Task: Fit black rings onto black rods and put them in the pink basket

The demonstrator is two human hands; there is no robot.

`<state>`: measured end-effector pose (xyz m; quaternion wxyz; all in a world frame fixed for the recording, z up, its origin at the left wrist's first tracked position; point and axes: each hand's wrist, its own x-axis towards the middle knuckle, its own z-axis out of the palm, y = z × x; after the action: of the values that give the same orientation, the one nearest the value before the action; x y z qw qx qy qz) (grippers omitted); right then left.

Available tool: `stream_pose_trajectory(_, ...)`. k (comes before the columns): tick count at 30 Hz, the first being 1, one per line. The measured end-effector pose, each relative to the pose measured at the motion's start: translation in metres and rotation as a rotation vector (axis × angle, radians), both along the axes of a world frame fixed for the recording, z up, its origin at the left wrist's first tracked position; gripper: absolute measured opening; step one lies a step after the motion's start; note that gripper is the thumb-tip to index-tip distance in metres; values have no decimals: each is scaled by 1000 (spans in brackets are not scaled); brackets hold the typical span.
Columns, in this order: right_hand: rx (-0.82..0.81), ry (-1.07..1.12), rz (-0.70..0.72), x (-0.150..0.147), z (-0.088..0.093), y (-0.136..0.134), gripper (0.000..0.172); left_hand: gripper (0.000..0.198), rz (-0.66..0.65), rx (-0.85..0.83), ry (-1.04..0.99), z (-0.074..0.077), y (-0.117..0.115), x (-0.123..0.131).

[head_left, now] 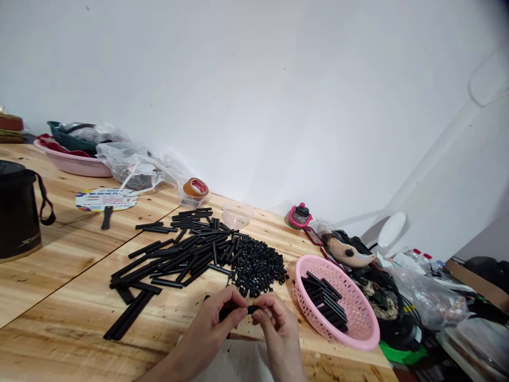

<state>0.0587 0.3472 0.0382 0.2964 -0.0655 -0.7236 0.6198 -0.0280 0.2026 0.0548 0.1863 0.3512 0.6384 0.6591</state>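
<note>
My left hand (214, 326) is closed around a black tube (226, 310), which its fingers partly cover. My right hand (278, 323) pinches a small black piece (252, 309) between thumb and fingertips, right at the tube's end; whether the two are joined I cannot tell. Just beyond my fingers lies a heap of small black pieces (260, 265). Left of that heap, many loose black tubes (170, 260) are spread over the wooden table (63, 307). A pink basket (360, 313) to the right of my hands contains more black tubes (324, 297).
A black container (18, 212) and a hand fan (106, 200) are on the left. Farther back are clear plastic bags (135, 164), a tape roll (195, 188) and a clear plastic cup (237, 216). A pink-handled bottle (299, 216) stands by the wall. Clutter crowds the right side.
</note>
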Motion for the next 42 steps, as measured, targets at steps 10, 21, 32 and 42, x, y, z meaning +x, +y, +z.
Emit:
stream_pose_trajectory(10,106,34,-12,4,1,4,2,22,-19,-13,43,0,-2,1)
stream_pose_trajectory(21,-227,129,45,-2,2,-3,7,34,-136,116,-184,-2,1,-1)
stream_pose_trajectory(32,183,86,62,3,10,4,14,33,-284,232,-719,-10,5,-7)
stream_pose_trajectory(42,109,37,103,1,4,12,10,32,-315,174,-786,-9,3,-7)
